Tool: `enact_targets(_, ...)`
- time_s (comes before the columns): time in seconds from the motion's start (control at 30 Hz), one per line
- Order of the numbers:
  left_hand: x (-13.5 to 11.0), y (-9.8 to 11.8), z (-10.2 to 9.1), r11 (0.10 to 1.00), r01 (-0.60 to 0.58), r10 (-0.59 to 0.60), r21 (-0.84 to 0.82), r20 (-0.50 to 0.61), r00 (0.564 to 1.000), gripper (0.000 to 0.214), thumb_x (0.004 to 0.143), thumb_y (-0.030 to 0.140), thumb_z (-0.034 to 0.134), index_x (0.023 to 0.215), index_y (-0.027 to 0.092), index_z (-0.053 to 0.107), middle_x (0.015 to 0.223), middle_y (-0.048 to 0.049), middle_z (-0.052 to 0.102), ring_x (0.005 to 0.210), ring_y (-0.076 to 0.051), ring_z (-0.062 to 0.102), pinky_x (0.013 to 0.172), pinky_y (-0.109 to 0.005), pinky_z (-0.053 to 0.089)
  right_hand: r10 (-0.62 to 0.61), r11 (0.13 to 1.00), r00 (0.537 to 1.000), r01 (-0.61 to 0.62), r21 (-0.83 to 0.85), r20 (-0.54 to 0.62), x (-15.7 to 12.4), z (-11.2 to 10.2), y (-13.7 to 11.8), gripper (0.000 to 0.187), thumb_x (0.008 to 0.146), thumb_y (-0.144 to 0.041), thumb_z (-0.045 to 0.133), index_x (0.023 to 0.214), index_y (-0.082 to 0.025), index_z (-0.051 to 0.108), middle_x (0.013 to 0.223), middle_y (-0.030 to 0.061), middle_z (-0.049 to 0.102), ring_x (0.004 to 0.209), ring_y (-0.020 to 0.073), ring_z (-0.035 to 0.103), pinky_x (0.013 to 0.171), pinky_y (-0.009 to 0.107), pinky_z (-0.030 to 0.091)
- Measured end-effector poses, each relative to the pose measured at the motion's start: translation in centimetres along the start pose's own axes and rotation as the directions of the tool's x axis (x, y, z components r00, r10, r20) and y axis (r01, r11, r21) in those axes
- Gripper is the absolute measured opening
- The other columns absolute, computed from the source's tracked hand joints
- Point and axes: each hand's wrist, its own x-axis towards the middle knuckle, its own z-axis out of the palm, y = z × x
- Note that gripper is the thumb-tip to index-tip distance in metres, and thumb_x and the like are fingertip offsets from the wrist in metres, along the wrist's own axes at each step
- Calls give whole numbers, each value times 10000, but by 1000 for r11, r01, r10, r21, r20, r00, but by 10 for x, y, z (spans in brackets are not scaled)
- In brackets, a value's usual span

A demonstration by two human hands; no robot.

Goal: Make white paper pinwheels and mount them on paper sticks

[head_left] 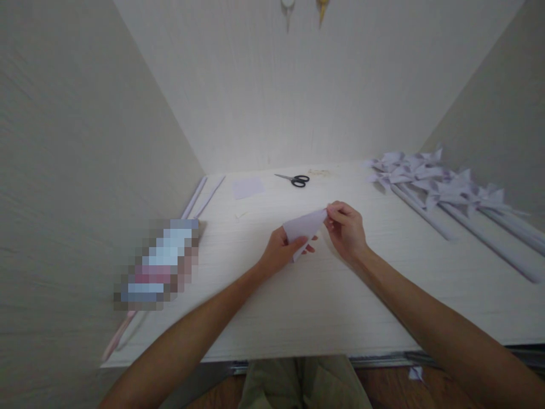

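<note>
Both of my hands hold a folded sheet of pale lilac paper [303,227] just above the white table [323,301]. My left hand [281,250] grips its lower left part with the fingers curled round it. My right hand [346,227] pinches the upper right corner between thumb and fingers. The paper forms a rough triangle tilted up to the right.
Black-handled scissors [294,180] lie at the back of the table, with a flat lilac paper square [248,187] to their left. Several finished paper pinwheels on rolled paper sticks [447,196] lie at the right. Two thin paper sticks [203,197] rest along the left wall, beside a blurred-out object [157,264].
</note>
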Motion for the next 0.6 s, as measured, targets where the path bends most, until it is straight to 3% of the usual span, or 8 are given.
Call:
enact_targets(0.3,10,-5,-19,1000,-14,12,-26,-61,998,328,660,336,596,889,116,511,825,-85,637,551,-102,583,465,-192,446,18,971,1000,-16,-238,7,9,-14,11,182,596,-290,672,548,-164,549,429,-61,445,404,47,373,408,197,274)
enact_targets(0.43,15,-6,-30,999,-20,11,-45,-201,979,305,625,341,626,818,124,532,748,-42,627,538,-90,579,489,-194,456,39,945,999,-36,-326,2,10,-17,13,190,606,-303,661,557,-160,546,427,-61,451,393,47,370,402,196,273)
enact_targets(0.6,19,-8,-34,994,-22,-18,-108,-354,935,318,602,336,644,810,125,529,680,-16,617,491,-82,566,473,-194,461,23,908,994,22,-419,103,6,-13,10,205,654,-308,622,559,-158,519,457,-49,487,408,52,409,412,193,312)
